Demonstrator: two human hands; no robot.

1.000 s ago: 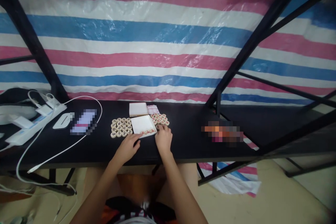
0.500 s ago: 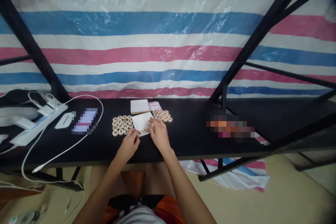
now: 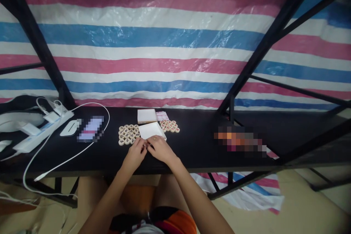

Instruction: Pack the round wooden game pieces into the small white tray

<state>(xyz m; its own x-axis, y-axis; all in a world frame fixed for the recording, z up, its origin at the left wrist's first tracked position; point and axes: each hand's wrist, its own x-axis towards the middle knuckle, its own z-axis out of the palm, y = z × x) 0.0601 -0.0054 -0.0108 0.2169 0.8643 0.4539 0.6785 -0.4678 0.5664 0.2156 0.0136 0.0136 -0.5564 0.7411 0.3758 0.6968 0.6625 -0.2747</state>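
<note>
Two sets look sorted on the table (image 3: 197, 142): black pieces (image 3: 126, 131) by the front box's (image 3: 152, 130) left edge, red pieces (image 3: 172, 129) by its right. Left hand (image 3: 134, 152) and right hand (image 3: 161, 148) sit at its near edge, fingers curled; can't tell what they hold, or what's left.

The forearms (image 3: 199, 194) angled forward and inward. The left hand (image 3: 136, 152) and right hand (image 3: 161, 149) were backs up, fingers (image 3: 140, 142) bent, tips close together; whether they touched was unclear.

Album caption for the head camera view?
Left hand and right hand close together at a white box, round lettered pieces either side.
</note>
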